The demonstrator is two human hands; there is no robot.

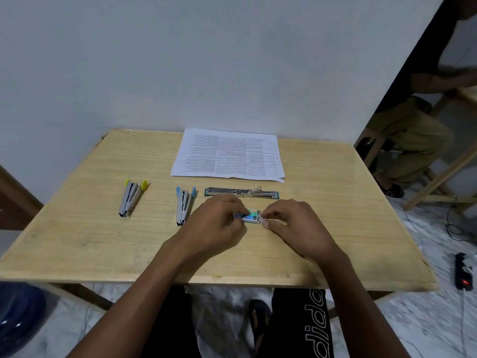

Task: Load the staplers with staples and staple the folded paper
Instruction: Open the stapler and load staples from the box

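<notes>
Wooden table [77, 228] holds my things. On the left lies the shiny metal stapler with yellow tips [131, 197], then the shiny metal stapler with blue tips [184, 206]. My left hand [216, 224] pinches the small green staple box [251, 216], and my right hand [294, 224] pinches its right end. Behind them lie the long green stapler [241, 192], opened flat, and the printed white paper [228, 155].

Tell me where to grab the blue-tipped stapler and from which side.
Best bet: pinch the blue-tipped metal stapler across its narrow body near the hinge end, from above. It lies flat on the wooden table, arms splayed in a V, widest at the blue tips.
</notes>
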